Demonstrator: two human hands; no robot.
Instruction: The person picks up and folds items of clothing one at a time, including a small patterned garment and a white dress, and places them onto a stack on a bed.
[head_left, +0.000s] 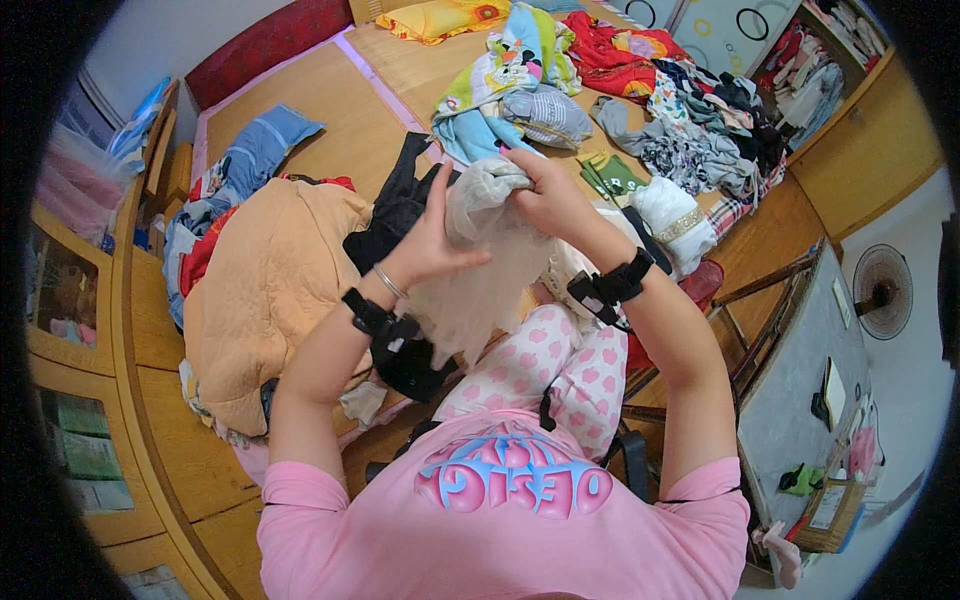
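Sheer pale tulle fabric (480, 300) hangs in front of me, with its top bunched into a greyish-white roll (487, 180). My right hand (551, 191) pinches the right side of this roll. On the other side, my left hand (427, 236) is cupped beside the fabric, thumb and fingers spread wide apart. Its thumb lies before the tulle; whether the other fingers touch the cloth is hard to see. Black cloth (397, 199) lies on the bed behind my left hand. A peach quilted blanket (277, 277) is heaped left of it.
Clothes (697, 135) pile up at the bed's far right, near a white bundle with a gold band (675, 221). A grey patterned pillow (547, 116) lies farther back. Wooden cabinets (157, 420) stand left; a grey-topped table (802, 360) and a fan (883, 291) are right.
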